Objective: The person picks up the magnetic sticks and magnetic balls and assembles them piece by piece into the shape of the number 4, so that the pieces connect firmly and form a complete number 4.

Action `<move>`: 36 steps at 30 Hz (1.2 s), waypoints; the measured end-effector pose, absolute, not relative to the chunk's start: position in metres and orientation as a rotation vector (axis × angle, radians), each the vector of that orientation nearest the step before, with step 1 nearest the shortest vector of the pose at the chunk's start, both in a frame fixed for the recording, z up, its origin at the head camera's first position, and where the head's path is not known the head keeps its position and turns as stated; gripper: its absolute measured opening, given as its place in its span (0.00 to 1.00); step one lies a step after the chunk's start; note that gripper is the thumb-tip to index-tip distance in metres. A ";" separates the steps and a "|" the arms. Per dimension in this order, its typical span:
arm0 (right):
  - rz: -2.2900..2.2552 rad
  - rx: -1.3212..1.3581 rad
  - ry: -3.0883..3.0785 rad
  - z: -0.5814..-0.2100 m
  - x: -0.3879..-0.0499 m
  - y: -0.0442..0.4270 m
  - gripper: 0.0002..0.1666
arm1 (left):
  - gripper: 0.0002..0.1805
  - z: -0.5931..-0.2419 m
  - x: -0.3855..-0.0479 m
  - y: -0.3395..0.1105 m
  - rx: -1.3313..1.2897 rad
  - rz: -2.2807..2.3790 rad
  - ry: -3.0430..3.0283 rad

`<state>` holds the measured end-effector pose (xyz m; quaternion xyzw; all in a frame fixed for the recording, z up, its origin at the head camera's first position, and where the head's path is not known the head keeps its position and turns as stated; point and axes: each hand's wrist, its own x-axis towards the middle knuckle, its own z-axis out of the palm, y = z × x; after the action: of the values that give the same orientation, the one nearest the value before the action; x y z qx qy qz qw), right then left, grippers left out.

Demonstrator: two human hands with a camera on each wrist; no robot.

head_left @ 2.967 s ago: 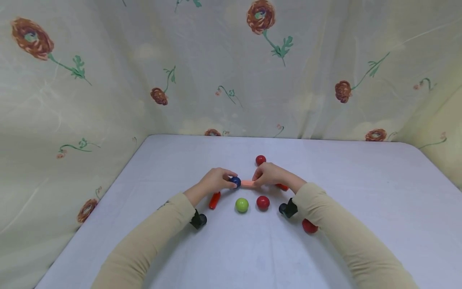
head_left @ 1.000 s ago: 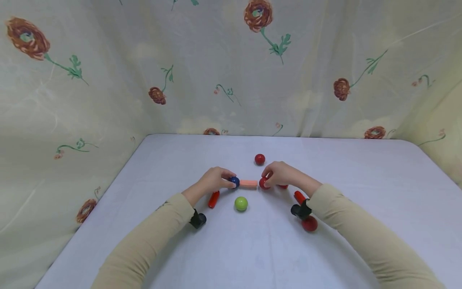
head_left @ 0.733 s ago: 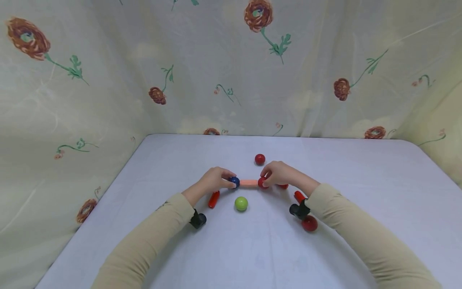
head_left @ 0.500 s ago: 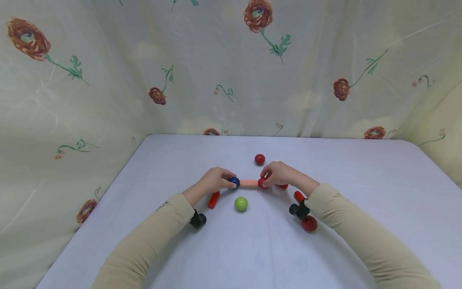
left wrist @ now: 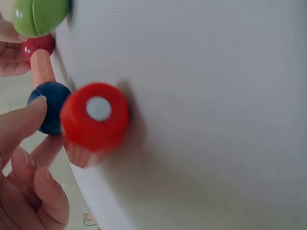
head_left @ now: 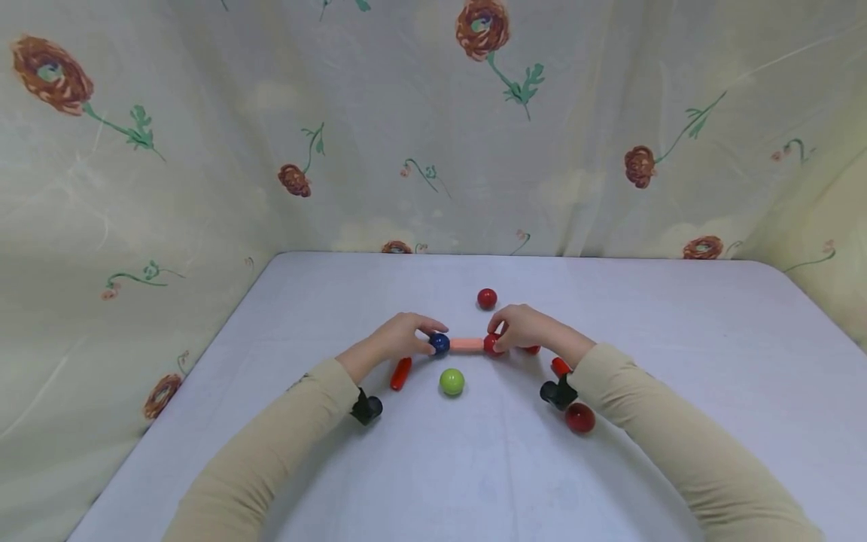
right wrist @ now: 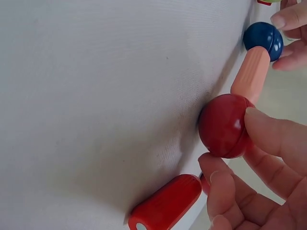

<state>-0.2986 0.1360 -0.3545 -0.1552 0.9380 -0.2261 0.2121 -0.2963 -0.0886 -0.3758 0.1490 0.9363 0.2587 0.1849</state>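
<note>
In the head view a peach-coloured ridged rod (head_left: 466, 345) lies between a blue ball (head_left: 439, 344) and a red ball (head_left: 493, 344), its ends meeting both. My right hand (head_left: 524, 330) pinches the red ball (right wrist: 225, 125) between thumb and fingers. My left hand (head_left: 396, 339) is around the blue ball (left wrist: 53, 108) with thumb and forefinger spread wider, the thumb tip at the ball's near side. A red rod (left wrist: 96, 122) with a pale round end stands close to the left hand. Another red rod (right wrist: 165, 203) lies below the right hand.
A green ball (head_left: 452, 382) sits in front of the rod on the white table (head_left: 440, 474). One red ball (head_left: 487, 299) lies behind it, and another red ball (head_left: 580, 418) rests near the right sleeve. A further red piece (head_left: 533, 350) is partly hidden behind the right hand.
The right hand left the peach rod, took a red ball from the front and brought it against the rod's right end. Just now the left thumb and forefinger have spread from the blue ball.
</note>
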 end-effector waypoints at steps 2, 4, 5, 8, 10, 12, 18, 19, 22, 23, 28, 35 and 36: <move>-0.615 -0.426 2.618 -0.355 -0.300 0.135 0.21 | 0.22 -0.375 -0.296 -0.091 0.442 0.708 2.632; -0.609 -0.419 2.632 -0.355 -0.301 0.134 0.21 | 0.21 -0.374 -0.295 -0.093 0.486 0.680 2.616; -0.608 -0.416 2.639 -0.355 -0.302 0.133 0.21 | 0.20 -0.374 -0.295 -0.094 0.515 0.659 2.610; -0.612 -0.409 2.652 -0.356 -0.304 0.130 0.20 | 0.18 -0.371 -0.294 -0.097 0.622 0.596 2.579; -0.622 -0.406 2.654 -0.356 -0.305 0.128 0.20 | 0.17 -0.369 -0.293 -0.098 0.685 0.559 2.558; -0.630 -0.401 2.656 -0.356 -0.306 0.126 0.19 | 0.18 -0.368 -0.292 -0.100 0.724 0.536 2.539; -0.636 -0.356 2.664 -0.356 -0.309 0.121 0.19 | 0.21 -0.368 -0.288 -0.101 0.760 0.527 2.511; -0.637 -0.356 2.662 -0.356 -0.309 0.121 0.19 | 0.21 -0.369 -0.288 -0.100 0.758 0.528 2.516; -0.641 -0.365 2.665 -0.354 -0.308 0.125 0.20 | 0.21 -0.369 -0.287 -0.099 0.746 0.530 2.536; -0.642 -0.371 2.669 -0.352 -0.309 0.128 0.20 | 0.21 -0.369 -0.286 -0.098 0.745 0.528 2.545; -0.610 -0.352 2.690 -0.346 -0.309 0.143 0.20 | 0.21 -0.371 -0.280 -0.097 0.728 0.521 2.598; -0.543 -0.245 2.631 -0.347 -0.308 0.156 0.19 | 0.19 -0.374 -0.270 -0.092 0.637 0.495 2.693; -0.538 -0.236 2.625 -0.348 -0.308 0.157 0.19 | 0.19 -0.374 -0.269 -0.091 0.623 0.494 2.705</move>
<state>-0.3085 0.1574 -0.3483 -0.0854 0.9511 -0.1949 0.2238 -0.2689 -0.0913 -0.3740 0.2181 0.9470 0.1728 0.1604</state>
